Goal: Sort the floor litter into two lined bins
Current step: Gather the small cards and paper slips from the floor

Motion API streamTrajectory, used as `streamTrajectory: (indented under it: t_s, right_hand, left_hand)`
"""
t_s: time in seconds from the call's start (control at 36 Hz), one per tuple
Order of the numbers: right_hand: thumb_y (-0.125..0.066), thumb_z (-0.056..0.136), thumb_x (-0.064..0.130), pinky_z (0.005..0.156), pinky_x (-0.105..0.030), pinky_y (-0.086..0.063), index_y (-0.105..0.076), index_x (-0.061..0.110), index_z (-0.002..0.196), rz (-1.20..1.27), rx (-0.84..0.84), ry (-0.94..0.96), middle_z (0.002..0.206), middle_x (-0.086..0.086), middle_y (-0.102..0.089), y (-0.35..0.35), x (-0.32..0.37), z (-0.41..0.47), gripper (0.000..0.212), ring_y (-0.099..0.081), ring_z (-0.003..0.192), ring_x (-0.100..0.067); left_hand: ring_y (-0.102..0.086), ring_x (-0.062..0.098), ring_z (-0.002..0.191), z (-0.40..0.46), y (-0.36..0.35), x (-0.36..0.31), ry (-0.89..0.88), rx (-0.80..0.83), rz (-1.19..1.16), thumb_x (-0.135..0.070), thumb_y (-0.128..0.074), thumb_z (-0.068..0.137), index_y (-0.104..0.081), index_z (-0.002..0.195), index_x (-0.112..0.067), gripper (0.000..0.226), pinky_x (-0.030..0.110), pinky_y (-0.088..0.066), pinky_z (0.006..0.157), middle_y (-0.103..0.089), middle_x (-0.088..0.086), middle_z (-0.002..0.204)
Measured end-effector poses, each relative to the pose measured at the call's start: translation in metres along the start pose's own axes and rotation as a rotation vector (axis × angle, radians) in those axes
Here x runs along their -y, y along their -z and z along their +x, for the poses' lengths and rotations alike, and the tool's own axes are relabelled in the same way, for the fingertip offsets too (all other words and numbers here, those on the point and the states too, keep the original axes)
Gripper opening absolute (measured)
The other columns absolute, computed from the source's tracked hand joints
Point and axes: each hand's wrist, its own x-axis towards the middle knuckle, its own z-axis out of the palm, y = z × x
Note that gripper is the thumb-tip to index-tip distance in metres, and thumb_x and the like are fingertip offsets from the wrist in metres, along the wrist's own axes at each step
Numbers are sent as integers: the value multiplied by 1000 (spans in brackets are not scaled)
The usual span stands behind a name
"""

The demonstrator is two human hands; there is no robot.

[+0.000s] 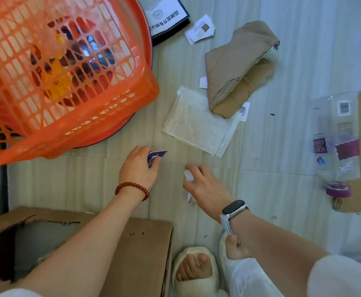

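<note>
Litter mostly lying on floor [282, 189]. I'm pinching blue card [156, 157] in left hand [137, 166], gripping white paper scrap [188, 175] in right hand [205, 187]. Orange basket [68, 82] sitting near. Waiting for sorting: clear pouch [196, 123], brown cardboard [239, 67], plastic bottle [336, 146].

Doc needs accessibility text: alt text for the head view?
Seen from above, a left hand grips a blue card and a right hand holds white paper scraps over a littered floor, beside an orange basket and cardboard box.
</note>
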Motion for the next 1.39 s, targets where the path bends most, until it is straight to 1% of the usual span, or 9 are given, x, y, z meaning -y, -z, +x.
streamTrajectory:
  t_s: [0.17, 0.28, 0.42, 0.56, 0.67, 0.78, 1.17, 1.28, 1.39]
  right_hand:
    - [-71, 42, -16, 45, -40, -52, -51, 8, 69, 164, -52, -132, 112, -28, -59, 10, -28, -11, 42, -60, 89, -43]
    - [-62, 45, -14, 48, -35, -46, -52, 7, 71, 231, -98, -171, 87, -20, -62, 25, -55, -16, 35, -59, 72, -38]
    - [-56, 44, -12, 45, -29, -34, -33, 15, 78, 169, -164, -227, 72, -13, -55, 22, -68, -20, 49, -52, 60, -29]
    - [-62, 32, -12, 48, -26, -28, -40, 12, 72, 188, -204, -302, 63, -11, -51, 6, -58, -26, 51, -49, 51, -28]
    - [-61, 29, -6, 45, -21, -17, -49, 8, 62, 204, -192, -382, 55, -9, -49, 5, -56, -34, 37, -48, 44, -28]
    - [-72, 31, -9, 48, -25, -24, -55, 6, 66, 164, -158, -508, 67, -12, -56, 10, -49, -42, 42, -53, 53, -31]
    - [-56, 50, -12, 46, -27, -27, -55, 0, 72, 272, -67, -486, 70, -22, -51, -10, -3, -27, 26, -51, 60, -34]
    - [-53, 38, 4, 42, -24, -33, -58, 7, 61, 235, -146, -408, 52, -10, -49, -5, -10, -32, 23, -48, 40, -26]
    - [-62, 46, -11, 48, -25, -30, -53, 5, 70, 343, -3, -472, 62, -12, -50, 12, -7, -47, 30, -45, 49, -27]
  left_hand:
    - [-27, 23, 133, 39, -7, -47, -229, 51, 6, -20, -61, 85, -65, 86, -1, 20, 26, -31, 99, -31, 7, 146]
    - [-13, 31, 140, 68, -21, -75, 6, 28, -17, -22, -61, 85, -58, 102, -2, 26, 36, -24, 111, -13, 13, 154]
    - [-26, 33, 130, 69, -35, -92, 110, -46, 59, -20, -66, 80, -48, 117, -5, 43, 42, -33, 101, -25, 14, 144]
    - [-52, 33, 100, 63, -34, -90, 93, -51, -164, -4, -67, 77, -37, 124, -11, 56, 42, -47, 89, -39, 14, 125]
    - [-48, 22, 88, 50, -30, -88, 138, -24, -321, 1, -47, 89, -17, 144, -24, 68, 34, -44, 85, -45, 2, 104]
    - [-52, 28, 89, 27, -22, -81, 260, 52, -364, -5, -42, 94, -6, 146, -26, 66, 43, -49, 88, -46, 3, 100]
    - [-52, 21, 89, -26, -2, -42, 461, -29, -401, -11, -48, 95, -21, 143, -22, 57, 34, -44, 73, -54, 8, 114]
    - [-51, 20, 90, -29, 5, -40, 459, -54, -393, -13, -50, 94, -21, 143, -21, 58, 34, -45, 74, -50, 4, 108]
    - [-50, 18, 89, -43, 22, -49, 436, -75, -378, -15, -53, 93, -25, 140, -19, 55, 32, -43, 73, -44, -1, 105]
